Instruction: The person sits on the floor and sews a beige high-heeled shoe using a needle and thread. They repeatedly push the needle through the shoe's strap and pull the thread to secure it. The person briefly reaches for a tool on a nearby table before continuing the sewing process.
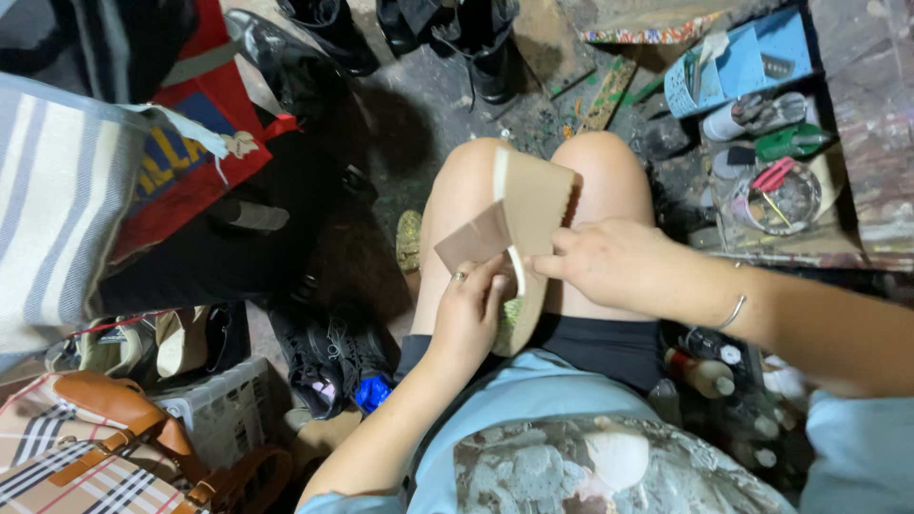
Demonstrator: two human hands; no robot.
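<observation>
dark, stained floor (428,105); white plastic crate (224,409) lower left, paint-spattered bench (871,124) at right.

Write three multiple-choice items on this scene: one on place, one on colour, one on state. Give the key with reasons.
1. Where does the shoe sole rest?
A on the person's lap
B in the white basket
C on a shelf

2. What colour is the tray at upper right?
A red
B blue
C yellow

3. What is the left hand doing?
A hanging free
B gripping scissors
C holding a brown sheet against the sole

Key: A, it lies across the thighs; B, its walls are light blue; C, the fingers pinch the sheet while the right hand touches the sole.
</observation>
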